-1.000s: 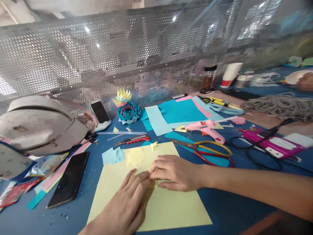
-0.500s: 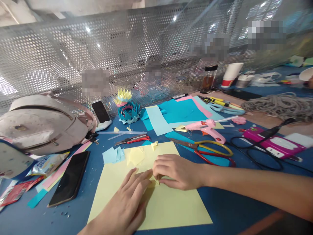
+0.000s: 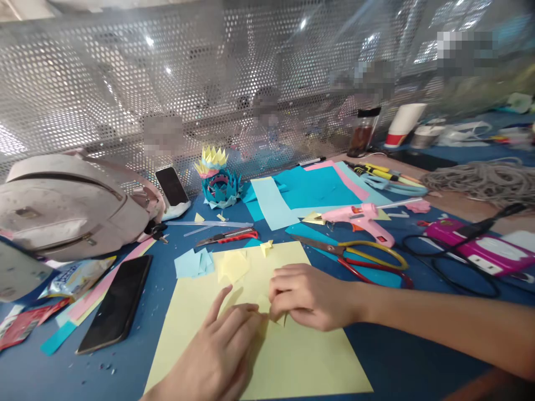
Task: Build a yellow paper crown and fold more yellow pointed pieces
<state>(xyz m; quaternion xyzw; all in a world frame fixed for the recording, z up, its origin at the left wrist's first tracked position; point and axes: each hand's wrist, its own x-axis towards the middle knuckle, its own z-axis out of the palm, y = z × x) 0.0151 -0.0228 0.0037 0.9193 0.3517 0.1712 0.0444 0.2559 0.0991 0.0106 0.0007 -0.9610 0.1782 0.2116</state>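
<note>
Head camera: a person's two bare hands meet over a small folded piece of yellow paper (image 3: 276,317) that lies on a large yellow sheet (image 3: 292,356) spread across a blue table (image 3: 401,356). The right hand (image 3: 311,295) has its fingers curled and pressed together, apparently pinching the piece's edge, though the grip itself is partly hidden. The left hand (image 3: 217,351) lies flat beside it, fingers slightly spread, fingertips touching the piece. Loose yellow squares (image 3: 232,263) and blue squares (image 3: 193,263) sit at the sheet's far corner. Scissors (image 3: 359,259) and a pink glue gun (image 3: 359,218) lie beyond the right hand; a black phone (image 3: 117,303) rests well apart to the left, near a backpack (image 3: 67,206). A paper flower (image 3: 217,181) stands by the perforated screen.
</note>
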